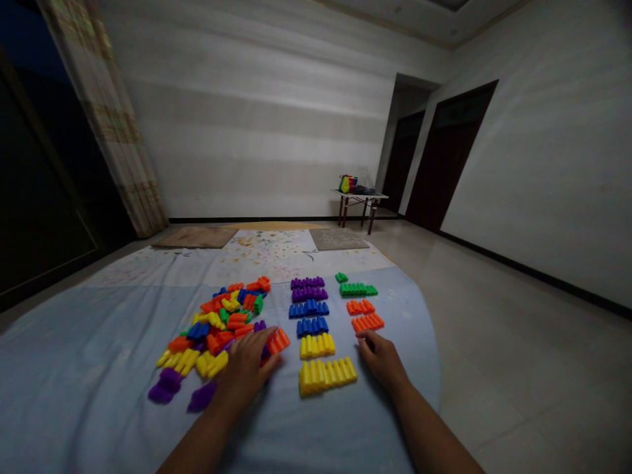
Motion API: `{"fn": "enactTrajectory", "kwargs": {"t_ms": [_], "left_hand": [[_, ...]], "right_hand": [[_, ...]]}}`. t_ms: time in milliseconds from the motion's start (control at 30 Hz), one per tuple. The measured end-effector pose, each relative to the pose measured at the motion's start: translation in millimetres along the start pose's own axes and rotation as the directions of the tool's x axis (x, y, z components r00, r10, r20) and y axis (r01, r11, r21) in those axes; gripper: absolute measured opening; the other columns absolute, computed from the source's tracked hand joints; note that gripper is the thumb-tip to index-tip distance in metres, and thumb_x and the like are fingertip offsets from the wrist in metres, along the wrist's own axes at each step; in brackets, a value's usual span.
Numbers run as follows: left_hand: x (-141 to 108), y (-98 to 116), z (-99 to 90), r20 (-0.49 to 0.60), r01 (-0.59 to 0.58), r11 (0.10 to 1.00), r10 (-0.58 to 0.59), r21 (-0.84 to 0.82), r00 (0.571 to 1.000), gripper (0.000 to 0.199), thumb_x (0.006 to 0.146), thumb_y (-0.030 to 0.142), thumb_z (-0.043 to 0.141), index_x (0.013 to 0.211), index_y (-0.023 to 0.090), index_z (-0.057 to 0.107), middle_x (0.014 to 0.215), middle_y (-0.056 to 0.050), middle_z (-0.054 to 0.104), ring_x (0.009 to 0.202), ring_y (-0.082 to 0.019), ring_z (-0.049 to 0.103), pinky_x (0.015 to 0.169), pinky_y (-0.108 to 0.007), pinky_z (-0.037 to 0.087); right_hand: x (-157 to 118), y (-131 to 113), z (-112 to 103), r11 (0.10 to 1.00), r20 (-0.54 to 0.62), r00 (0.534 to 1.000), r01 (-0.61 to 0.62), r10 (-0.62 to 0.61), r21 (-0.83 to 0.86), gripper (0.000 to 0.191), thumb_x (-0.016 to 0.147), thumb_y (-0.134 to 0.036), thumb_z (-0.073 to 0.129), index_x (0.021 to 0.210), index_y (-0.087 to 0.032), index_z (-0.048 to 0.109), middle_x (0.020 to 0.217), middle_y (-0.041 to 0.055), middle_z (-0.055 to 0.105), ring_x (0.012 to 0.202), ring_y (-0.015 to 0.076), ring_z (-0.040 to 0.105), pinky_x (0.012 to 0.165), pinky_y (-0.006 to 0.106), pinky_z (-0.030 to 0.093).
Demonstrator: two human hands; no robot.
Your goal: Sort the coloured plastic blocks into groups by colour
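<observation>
My left hand (251, 359) reaches over the right edge of a loose heap of plastic building pieces (217, 320). Its thumb and fingers lie on either side of an orange building piece (279, 341), with some purple partly hidden beneath. My right hand (381, 357) rests low on the cloth, fingers curled together, fingertips just below a row of orange pieces (368, 321). Anything in that pinch is hidden. Between the hands lie a larger yellow row (328, 375) and a smaller yellow row (317, 345).
Blue rows (312, 326), purple rows (309, 294) and a green row (359, 289) lie farther back on the blue cloth (276, 428). Two mats, one brown (196, 237), one grey (338, 239), lie at the far edge. A small table (360, 195) stands by the wall.
</observation>
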State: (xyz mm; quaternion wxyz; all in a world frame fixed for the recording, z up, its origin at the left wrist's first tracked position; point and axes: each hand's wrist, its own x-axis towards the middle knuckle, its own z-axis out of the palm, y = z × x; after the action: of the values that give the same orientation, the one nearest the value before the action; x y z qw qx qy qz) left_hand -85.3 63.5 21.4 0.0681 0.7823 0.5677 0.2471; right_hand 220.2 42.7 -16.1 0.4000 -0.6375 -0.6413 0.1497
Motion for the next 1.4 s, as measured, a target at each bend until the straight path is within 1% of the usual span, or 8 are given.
{"fn": "enactTrajectory", "kwargs": {"t_ms": [100, 367, 533, 667, 800, 1100, 1267, 1400], "left_hand": [[-4, 6, 5.3, 0.02, 0.002, 1.0, -0.002, -0.026, 1.0, 0.045, 0.078, 0.04, 0.053, 0.119, 0.021, 0.055, 0.116, -0.008, 0.061, 0.11, -0.024, 0.053, 0.098, -0.042, 0.035], [-8, 7, 25.1, -0.034, -0.077, 0.987, 0.073, -0.142, 0.997, 0.043, 0.08, 0.04, 0.049, 0.119, 0.024, 0.054, 0.119, -0.006, 0.06, 0.113, -0.023, 0.051, 0.099, -0.041, 0.038], [6, 11, 22.5, -0.081, -0.121, 0.975, 0.107, -0.189, 0.991, 0.045, 0.079, 0.043, 0.046, 0.118, 0.022, 0.053, 0.119, -0.007, 0.06, 0.112, -0.023, 0.052, 0.098, -0.038, 0.041], [24, 30, 13.2, -0.052, -0.145, 0.964, 0.137, -0.224, 0.989, 0.041, 0.079, 0.042, 0.046, 0.113, 0.023, 0.056, 0.118, -0.005, 0.06, 0.112, -0.021, 0.053, 0.099, -0.037, 0.041], [42, 54, 13.7, 0.008, -0.143, 0.954, 0.15, -0.263, 0.989, 0.038, 0.078, 0.039, 0.046, 0.11, 0.022, 0.057, 0.117, -0.006, 0.06, 0.113, -0.021, 0.052, 0.099, -0.038, 0.041], [85, 104, 59.8, 0.082, -0.201, 0.925, 0.238, -0.321, 0.968, 0.035, 0.077, 0.029, 0.05, 0.11, 0.017, 0.058, 0.116, -0.009, 0.06, 0.111, -0.021, 0.053, 0.099, -0.037, 0.039], [93, 134, 79.8, 0.138, -0.195, 0.932, 0.246, -0.306, 0.959, 0.04, 0.078, 0.028, 0.05, 0.116, 0.018, 0.055, 0.12, -0.008, 0.059, 0.113, -0.02, 0.05, 0.1, -0.037, 0.035], [97, 147, 88.1, 0.225, -0.175, 0.957, 0.228, -0.23, 0.947, 0.042, 0.078, 0.029, 0.051, 0.119, 0.021, 0.054, 0.123, -0.007, 0.057, 0.116, -0.021, 0.047, 0.1, -0.037, 0.031]], "right_hand": [[0, 0, 0, 1.0, -0.003, 1.0, 0.001, -0.001, -0.017, 0.029, 0.081, -0.032, 0.043, 0.092, -0.018, 0.066, 0.07, 0.0042, 0.067, 0.062, 0.0177, 0.061, 0.06, 0.026, 0.045], [0, -7, 2, 0.997, -0.003, 1.0, 0.023, -0.023, -0.069, 0.025, 0.08, -0.026, 0.046, 0.092, -0.019, 0.066, 0.075, 0.0037, 0.068, 0.067, 0.0163, 0.061, 0.064, 0.025, 0.045], [-3, -15, 0, 0.991, -0.016, 1.0, 0.006, -0.008, -0.137, 0.024, 0.081, -0.023, 0.045, 0.093, -0.02, 0.065, 0.076, 0.0036, 0.068, 0.066, 0.0148, 0.06, 0.064, 0.024, 0.042], [-8, -20, -3, 0.967, 0.018, 0.999, -0.024, 0.029, -0.252, 0.017, 0.08, -0.025, 0.049, 0.083, -0.02, 0.065, 0.072, 0.0022, 0.066, 0.063, 0.0136, 0.058, 0.06, 0.022, 0.038], [-17, -18, -9, 0.954, 0.098, 0.995, 0.029, 0.0, -0.298, 0.014, 0.079, -0.025, 0.051, 0.073, -0.02, 0.062, 0.074, 0.0021, 0.063, 0.068, 0.0136, 0.056, 0.061, 0.022, 0.036], [-24, -15, -11, 0.974, 0.074, 0.997, 0.025, -0.009, -0.225, 0.012, 0.082, -0.021, 0.05, 0.076, -0.019, 0.06, 0.076, 0.0009, 0.06, 0.071, 0.0121, 0.054, 0.066, 0.02, 0.036], [-23, -14, -11, 0.977, 0.08, 0.996, 0.048, -0.032, -0.207, 0.01, 0.081, -0.019, 0.05, 0.076, -0.019, 0.059, 0.077, 0.0004, 0.06, 0.073, 0.0117, 0.054, 0.067, 0.02, 0.036], [-24, -13, -10, 0.977, 0.074, 0.997, 0.048, -0.033, -0.208, 0.01, 0.081, -0.019, 0.051, 0.074, -0.019, 0.058, 0.076, 0.0003, 0.06, 0.072, 0.0117, 0.054, 0.066, 0.02, 0.036]]}}
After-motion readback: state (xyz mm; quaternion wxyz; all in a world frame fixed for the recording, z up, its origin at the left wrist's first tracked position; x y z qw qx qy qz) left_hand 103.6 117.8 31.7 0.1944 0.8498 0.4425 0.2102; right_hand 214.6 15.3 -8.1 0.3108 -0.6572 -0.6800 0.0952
